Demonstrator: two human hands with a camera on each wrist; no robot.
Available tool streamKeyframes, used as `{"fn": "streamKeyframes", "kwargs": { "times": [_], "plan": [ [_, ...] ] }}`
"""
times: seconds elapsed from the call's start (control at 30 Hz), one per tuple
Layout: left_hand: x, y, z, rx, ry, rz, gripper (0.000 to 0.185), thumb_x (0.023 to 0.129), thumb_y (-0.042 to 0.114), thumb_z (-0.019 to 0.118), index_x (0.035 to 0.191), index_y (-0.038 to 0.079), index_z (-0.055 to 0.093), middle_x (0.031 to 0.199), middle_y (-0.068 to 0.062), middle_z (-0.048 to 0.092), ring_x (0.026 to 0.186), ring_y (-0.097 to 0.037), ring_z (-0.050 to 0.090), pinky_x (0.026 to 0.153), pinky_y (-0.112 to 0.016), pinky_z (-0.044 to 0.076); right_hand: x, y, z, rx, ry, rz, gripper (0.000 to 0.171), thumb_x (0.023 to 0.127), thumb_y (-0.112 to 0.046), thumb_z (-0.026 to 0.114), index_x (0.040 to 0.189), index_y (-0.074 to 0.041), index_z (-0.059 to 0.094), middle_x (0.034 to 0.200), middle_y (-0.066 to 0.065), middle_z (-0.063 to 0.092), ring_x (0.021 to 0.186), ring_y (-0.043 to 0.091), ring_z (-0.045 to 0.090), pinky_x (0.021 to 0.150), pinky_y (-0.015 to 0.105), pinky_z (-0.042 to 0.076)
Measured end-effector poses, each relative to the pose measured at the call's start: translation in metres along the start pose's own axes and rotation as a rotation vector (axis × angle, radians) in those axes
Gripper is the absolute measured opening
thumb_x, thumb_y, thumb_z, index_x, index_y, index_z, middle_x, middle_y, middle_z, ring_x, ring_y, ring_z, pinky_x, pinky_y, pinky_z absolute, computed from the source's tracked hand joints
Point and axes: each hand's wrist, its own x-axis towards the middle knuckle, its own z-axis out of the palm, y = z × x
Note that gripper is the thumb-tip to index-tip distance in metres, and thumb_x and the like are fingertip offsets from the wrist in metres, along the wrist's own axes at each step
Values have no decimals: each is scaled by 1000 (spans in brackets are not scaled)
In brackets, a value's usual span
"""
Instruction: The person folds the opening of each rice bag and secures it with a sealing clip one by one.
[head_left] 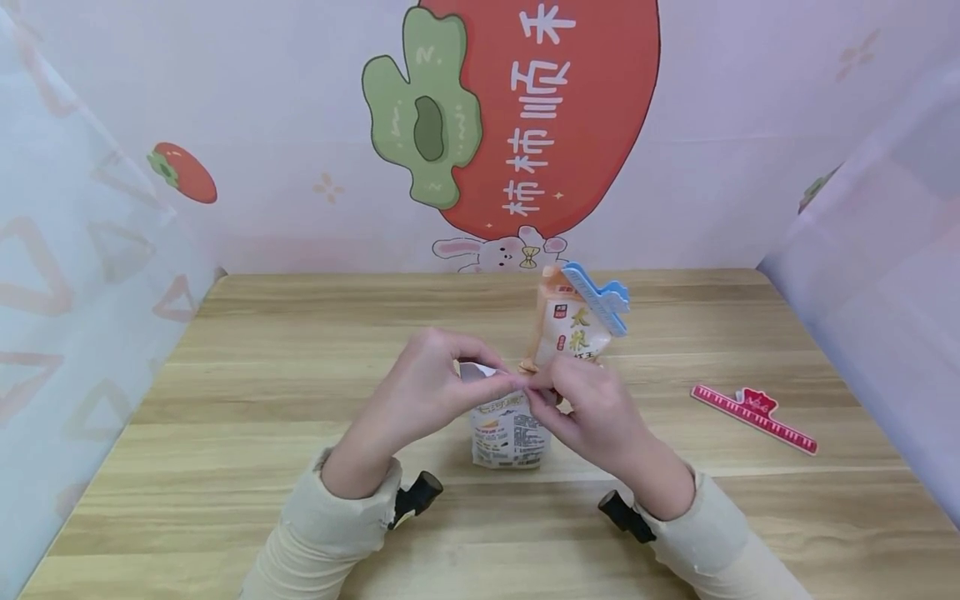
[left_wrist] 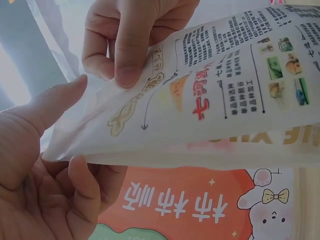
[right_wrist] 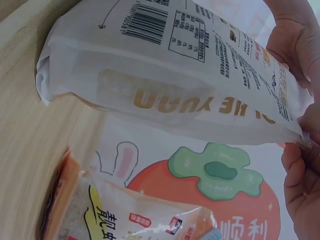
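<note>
White bag [head_left: 507, 433] with black print, barcode and gold lettering, standing upright on the bench [head_left: 300, 400], mid-front. Its top edge is pinched between left hand [head_left: 420, 387] and right hand [head_left: 588, 404]. Bag looks full, bottom folded.

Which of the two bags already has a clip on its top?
The orange bag standing behind the hands: a blue clip sits across its top. The white bag, held by both hands, has none.

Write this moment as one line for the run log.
left hand: pinches top of white bag | right hand: pinches same top | orange bag: upright behind, blue clip on top | red clip: on table, right
</note>
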Motion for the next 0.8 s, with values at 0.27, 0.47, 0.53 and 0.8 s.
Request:
{"fn": "streamKeyframes", "kwargs": {
  "times": [0.27, 0.47, 0.53, 0.8],
  "plan": [
    [-1, 1, 1, 47, -26, -10, 8, 85, 19, 79, 89, 12, 80, 83, 6, 76, 72, -5, 62, 62, -22, 51, 0, 1, -1, -15, -7, -37, 20, 100, -15, 54, 88, -3, 63, 70, 1, 59, 61, 9, 51, 55, 15, 44],
    [-2, 2, 1, 31, -36, -17, 4, 86, 11, 76, 86, 8, 78, 81, 2, 74, 71, -6, 63, 62, -22, 53, -1, 7, -14, 137, -123, 30, 13, 86, -1, 73, 91, -6, 62, 75, 0, 63, 63, 7, 54, 58, 11, 47],
    [-2, 2, 1, 35, -33, -16, 4, 86, 11, 76, 86, 8, 78, 81, 2, 75, 70, -6, 63, 63, -22, 53, -1, 9, -17, 174, -159, 52, 28, 75, 9, 78, 92, -6, 62, 76, 0, 64, 63, 7, 55, 59, 12, 48],
    [-3, 2, 0, 50, -8, 24, 4, 85, 11, 77, 84, 7, 78, 78, 1, 74, 60, -4, 57, 53, -21, 46, 0, 10, -16, 125, -175, 30, 30, 72, 11, 76, 88, -6, 57, 75, 1, 63, 63, 7, 56, 57, 13, 49]
  ]
}}
